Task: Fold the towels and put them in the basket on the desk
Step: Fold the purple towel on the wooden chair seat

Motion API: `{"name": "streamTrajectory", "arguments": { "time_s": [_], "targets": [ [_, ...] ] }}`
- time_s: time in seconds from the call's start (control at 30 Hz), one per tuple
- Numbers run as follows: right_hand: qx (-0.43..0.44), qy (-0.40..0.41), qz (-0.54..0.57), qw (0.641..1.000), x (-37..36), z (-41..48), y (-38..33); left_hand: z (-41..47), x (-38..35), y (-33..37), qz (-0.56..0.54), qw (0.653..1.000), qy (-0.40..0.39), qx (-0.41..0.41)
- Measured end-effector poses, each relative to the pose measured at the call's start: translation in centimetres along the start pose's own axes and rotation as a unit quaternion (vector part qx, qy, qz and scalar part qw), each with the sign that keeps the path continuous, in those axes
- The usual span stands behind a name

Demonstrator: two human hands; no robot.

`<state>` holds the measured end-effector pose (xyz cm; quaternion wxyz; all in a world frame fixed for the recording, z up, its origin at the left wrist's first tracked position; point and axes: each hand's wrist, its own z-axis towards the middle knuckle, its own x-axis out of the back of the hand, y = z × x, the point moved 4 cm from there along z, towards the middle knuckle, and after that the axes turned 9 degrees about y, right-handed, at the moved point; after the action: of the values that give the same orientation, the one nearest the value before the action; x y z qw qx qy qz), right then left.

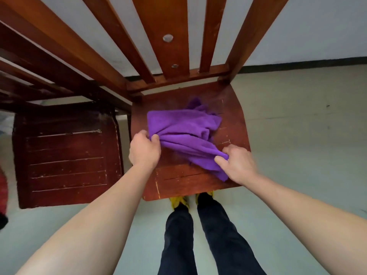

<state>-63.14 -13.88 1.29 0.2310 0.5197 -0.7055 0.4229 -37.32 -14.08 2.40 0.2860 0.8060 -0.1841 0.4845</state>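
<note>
A crumpled purple towel [184,132] lies on the seat of a red-brown wooden chair [236,108] right in front of me. My left hand [144,149] pinches the towel's left edge between thumb and fingers. My right hand [237,163] pinches the towel's near right corner, and a flap of cloth hangs below that grip. Between my two hands the fabric is bunched into folds. No basket or desk is in view.
The chair's slatted back [158,46] rises behind the seat. A second, darker wooden chair [67,159] stands close on the left. Pale floor [297,135] spreads to the right. My legs and yellow shoes [178,201] are just below the seat's front edge.
</note>
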Motion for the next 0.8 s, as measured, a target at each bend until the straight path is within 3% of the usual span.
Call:
{"name": "streamTrajectory", "arguments": {
  "time_s": [0.1, 0.2, 0.27, 0.33, 0.43, 0.5, 0.6, 0.63, 0.73, 0.8],
  "targets": [
    [0.017, 0.007, -0.059, 0.998, 1.1, 0.3, -1.4, -1.3, 0.8, -3.1, 0.001, 0.997, -0.026, 0.078],
    [-0.012, -0.040, -0.094, 0.995, 0.6, 0.2, -1.5, -2.4, -0.2, -6.5, 0.034, 0.980, -0.146, 0.132],
    [-0.055, -0.120, -0.075, 0.988, -0.4, 0.1, -0.6, -2.5, -0.6, -7.4, 0.067, 0.975, -0.180, 0.113],
    [-0.077, -0.161, -0.052, 0.983, -0.8, 0.3, -0.2, -1.6, -0.6, -6.5, 0.069, 0.988, -0.127, 0.049],
    [-0.080, -0.070, 0.026, 0.994, -0.5, 2.0, -0.7, 0.2, -1.2, -2.8, -0.001, 0.993, -0.081, -0.084],
    [-0.123, -0.002, 0.139, 0.983, -0.4, 3.2, -1.4, 0.8, -3.0, -1.0, -0.001, 0.983, -0.152, -0.106],
    [-0.187, 0.029, 0.322, 0.928, -1.0, 4.9, -2.4, 0.4, -4.5, 0.0, -0.027, 0.970, -0.223, -0.091],
    [-0.173, 0.031, 0.311, 0.934, -1.0, 5.3, -2.8, 0.2, -4.1, 0.0, -0.040, 0.971, -0.212, -0.097],
    [-0.078, 0.035, 0.106, 0.991, 0.0, 5.8, -4.3, 0.6, -2.2, -1.5, -0.056, 0.980, -0.163, -0.095],
    [-0.007, 0.073, -0.015, 0.997, 1.1, 5.8, -5.5, 1.2, -1.5, -3.3, -0.047, 0.986, -0.147, -0.066]
  ]
}}
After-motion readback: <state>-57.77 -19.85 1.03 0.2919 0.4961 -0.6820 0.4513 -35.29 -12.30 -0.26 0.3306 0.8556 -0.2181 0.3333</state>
